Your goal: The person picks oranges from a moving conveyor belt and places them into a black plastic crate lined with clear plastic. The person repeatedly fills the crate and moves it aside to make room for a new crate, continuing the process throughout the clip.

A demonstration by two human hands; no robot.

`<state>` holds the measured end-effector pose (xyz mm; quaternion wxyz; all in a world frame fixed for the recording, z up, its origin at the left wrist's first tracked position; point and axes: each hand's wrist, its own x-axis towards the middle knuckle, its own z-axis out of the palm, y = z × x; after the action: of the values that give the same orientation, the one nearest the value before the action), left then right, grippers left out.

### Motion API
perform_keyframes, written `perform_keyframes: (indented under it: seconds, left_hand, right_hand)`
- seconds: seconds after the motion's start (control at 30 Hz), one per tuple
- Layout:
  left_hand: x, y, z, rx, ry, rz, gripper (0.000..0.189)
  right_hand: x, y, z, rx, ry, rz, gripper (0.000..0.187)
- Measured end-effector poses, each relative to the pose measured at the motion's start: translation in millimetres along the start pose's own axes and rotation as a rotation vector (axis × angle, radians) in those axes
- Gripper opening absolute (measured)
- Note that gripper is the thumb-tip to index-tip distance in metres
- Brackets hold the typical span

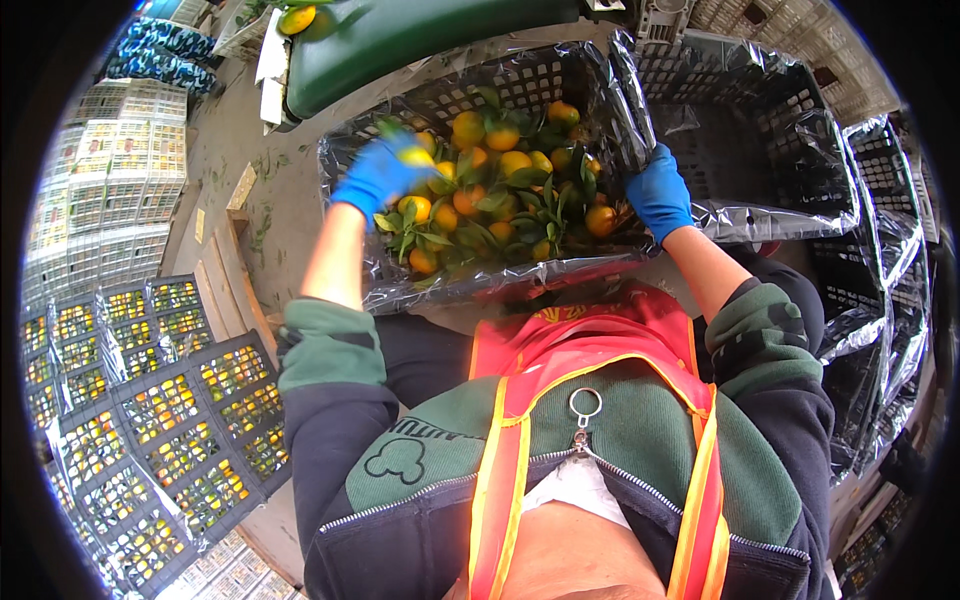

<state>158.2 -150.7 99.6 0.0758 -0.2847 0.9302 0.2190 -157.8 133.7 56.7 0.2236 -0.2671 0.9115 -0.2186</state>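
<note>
A black plastic crate (517, 71) lined with clear film stands in front of me, holding many leafy orange and yellow-green citrus fruits (504, 136). Over its left side is my left hand (386, 174) in a blue glove, blurred by motion, with a yellow-green citrus fruit (415, 156) at its fingers. My right hand (661, 193), also gloved in blue, grips the crate's right rim and its film. To the right of that hand sits a second film-lined black crate (739, 127) with no fruit seen in it.
A green padded surface (427, 37) lies beyond the crate, with a fruit (297, 20) at its left end. Fruit-filled black crates (176, 405) are stacked at left, near a wooden pallet (225, 281) and pale crates (127, 150). More film-lined crates (855, 300) stand at right. Camouflage-clad legs show at upper left.
</note>
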Motion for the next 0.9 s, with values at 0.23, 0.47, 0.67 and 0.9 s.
perform_keyframes:
  seconds: [0.23, 0.47, 0.67, 0.9]
  left_hand:
    - [-59, -26, 115, -0.057, -0.24, -0.202, 0.043]
    - [-42, -45, 111, -0.052, 0.25, -0.216, 0.052]
    - [-39, -23, 110, 0.123, -0.312, -0.474, 0.047]
    - [-89, 8, 55, 0.199, -0.491, -0.211, 0.04]
  right_hand:
    - [-2, -4, -3, 0.01, 0.002, 0.016, 0.074]
    - [-7, -7, -6, 0.041, 0.016, -0.011, 0.062]
    - [-3, -3, 1, -0.006, 0.071, -0.037, 0.052]
    - [0, 2, 3, 0.05, 0.027, -0.051, 0.055]
